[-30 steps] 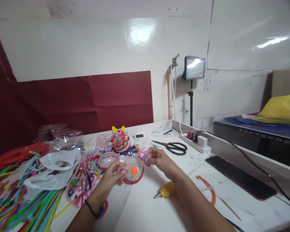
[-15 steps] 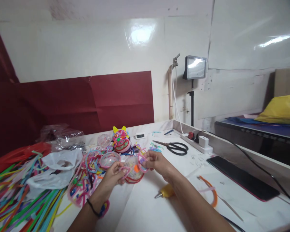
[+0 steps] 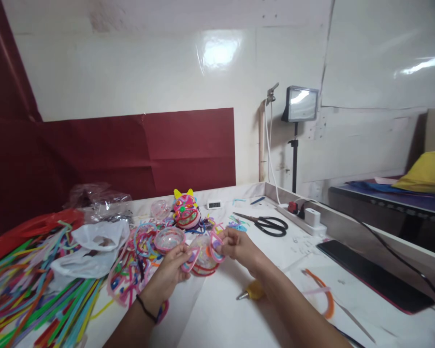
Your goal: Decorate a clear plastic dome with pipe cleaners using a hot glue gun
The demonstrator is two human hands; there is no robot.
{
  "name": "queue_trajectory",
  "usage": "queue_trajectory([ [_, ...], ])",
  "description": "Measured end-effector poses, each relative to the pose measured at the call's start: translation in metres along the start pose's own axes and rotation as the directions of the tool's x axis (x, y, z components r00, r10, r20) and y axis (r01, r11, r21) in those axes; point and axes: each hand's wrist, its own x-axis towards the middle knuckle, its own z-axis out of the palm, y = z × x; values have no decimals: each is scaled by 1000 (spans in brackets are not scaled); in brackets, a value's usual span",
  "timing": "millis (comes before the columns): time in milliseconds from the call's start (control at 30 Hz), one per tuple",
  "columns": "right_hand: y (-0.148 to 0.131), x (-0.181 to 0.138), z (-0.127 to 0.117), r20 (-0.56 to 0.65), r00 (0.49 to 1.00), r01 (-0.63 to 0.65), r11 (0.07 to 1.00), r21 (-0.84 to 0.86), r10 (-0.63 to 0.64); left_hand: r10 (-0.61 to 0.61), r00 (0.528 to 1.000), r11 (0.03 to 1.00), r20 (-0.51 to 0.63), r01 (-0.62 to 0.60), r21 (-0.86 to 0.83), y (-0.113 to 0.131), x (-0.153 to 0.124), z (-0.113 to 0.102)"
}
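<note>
One white surface (image 3: 219, 314) lay under left hand (image 3: 169, 271), right hand (image 3: 239, 247), one red-rimmed bowl (image 3: 206, 274) well in from its far edge and, clamped one per grip, left pink piece (image 3: 191, 261), newly turned, and right pink piece (image 3: 215, 246), so both purplish faces showed.

- Even, moderately bright, cool light; its source is out of view.
- Strong white glare on the glossy white wall panel (image 3: 221, 50), with a thinner streak at far right.
- A bright streak crosses the glass face of the black-framed rectangular lamp (image 3: 303, 104).
- Soft shadows fall on the white tabletop (image 3: 217, 324) beside both bare forearms (image 3: 293, 302).
- Dark red creased paper (image 3: 192, 150) dims toward the left.
- Wide-angle stretching and smearing mar the multicoloured fuzzy strips (image 3: 21, 290) at the left edge.
</note>
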Motion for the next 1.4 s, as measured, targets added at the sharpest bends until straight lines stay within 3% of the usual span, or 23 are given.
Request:
queue_trajectory([
  [200,7,2,7,-11,1000,22,998,-63,-23,-52,999,993,-11,50,-103,-1,0,-2],
  [667,2,9,29,-142,983,40,891,-452,-116,-80,993,948,85,103,-300,-4,2,-5],
  [1067,0,6,37,-191,974,23,893,-450,-121,-53,991,904,123,100,-416,1,1,-4],
  [1400,4,-7,57,-177,977,8,852,-524,-118,-29,987,904,159,93,-418,1,-1,-3],
])
